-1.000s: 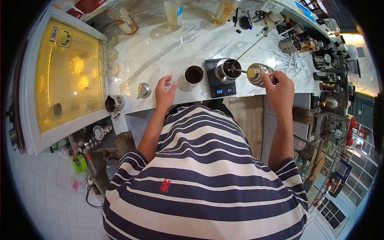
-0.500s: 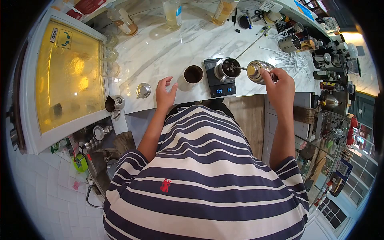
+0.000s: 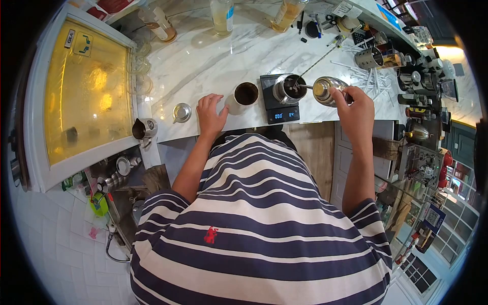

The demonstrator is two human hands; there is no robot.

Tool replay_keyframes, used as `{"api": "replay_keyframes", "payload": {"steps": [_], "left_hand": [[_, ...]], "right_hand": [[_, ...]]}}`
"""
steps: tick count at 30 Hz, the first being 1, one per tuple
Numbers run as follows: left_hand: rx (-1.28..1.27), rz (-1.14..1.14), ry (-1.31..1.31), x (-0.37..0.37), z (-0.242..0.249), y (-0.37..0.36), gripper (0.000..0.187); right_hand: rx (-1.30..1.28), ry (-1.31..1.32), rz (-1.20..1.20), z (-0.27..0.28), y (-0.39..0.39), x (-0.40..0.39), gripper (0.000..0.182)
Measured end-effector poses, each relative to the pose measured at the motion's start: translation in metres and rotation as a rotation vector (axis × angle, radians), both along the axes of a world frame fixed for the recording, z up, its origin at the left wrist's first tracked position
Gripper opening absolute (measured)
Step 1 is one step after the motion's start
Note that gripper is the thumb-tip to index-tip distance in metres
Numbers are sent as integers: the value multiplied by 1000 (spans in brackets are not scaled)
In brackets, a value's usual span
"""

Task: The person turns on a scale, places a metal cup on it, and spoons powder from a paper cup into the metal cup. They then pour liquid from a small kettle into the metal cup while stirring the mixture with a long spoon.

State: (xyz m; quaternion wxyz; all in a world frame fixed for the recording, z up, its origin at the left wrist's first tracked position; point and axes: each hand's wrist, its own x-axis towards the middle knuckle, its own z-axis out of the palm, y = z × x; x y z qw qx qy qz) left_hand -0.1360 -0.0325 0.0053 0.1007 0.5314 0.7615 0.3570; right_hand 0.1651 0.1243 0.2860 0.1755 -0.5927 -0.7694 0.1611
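Observation:
My right hand (image 3: 354, 104) is closed around the handle of a steel gooseneck kettle (image 3: 330, 91), the thumb on its top. The spout reaches left over the mouth of a metal cup (image 3: 281, 95), which holds dark contents. A twisted bar spoon (image 3: 317, 61) leans out of that cup. Under the cup lies a black digital scale (image 3: 274, 114) with lit digits. My left hand (image 3: 211, 116) holds nothing; its fingers are apart near the counter's front edge. Just right of it stands a cup (image 3: 246, 94) with dark contents, and to its left a small round metal piece (image 3: 182, 113).
A metal pitcher (image 3: 146, 128) stands at the counter's left corner, by a yellow-lit panel (image 3: 89, 96). Several bottles (image 3: 222, 20) line the back. White straws (image 3: 373, 81) lie scattered right of the kettle, near a perforated metal holder (image 3: 368, 58).
My left hand has shifted slightly, with its fingers more spread and bent. The right hand and kettle hold nearly the same place over the metal cup.

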Motion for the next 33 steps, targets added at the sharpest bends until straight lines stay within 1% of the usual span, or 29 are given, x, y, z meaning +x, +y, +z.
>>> {"api": "replay_keyframes", "payload": {"steps": [8, 27, 30, 33], "left_hand": [[0, -2, 127, 1, -13, -2, 49], [-19, 7, 188, 3, -9, 1, 48], [-13, 7, 184, 4, -8, 1, 48], [-14, 9, 183, 4, -7, 1, 48]], "right_hand": [[9, -3, 2, -3, 2, -1, 36], [-21, 17, -16, -5, 4, -2, 37], [-13, 52, -24, -6, 2, -2, 36], [-5, 24, -13, -6, 3, 1, 36]]}}
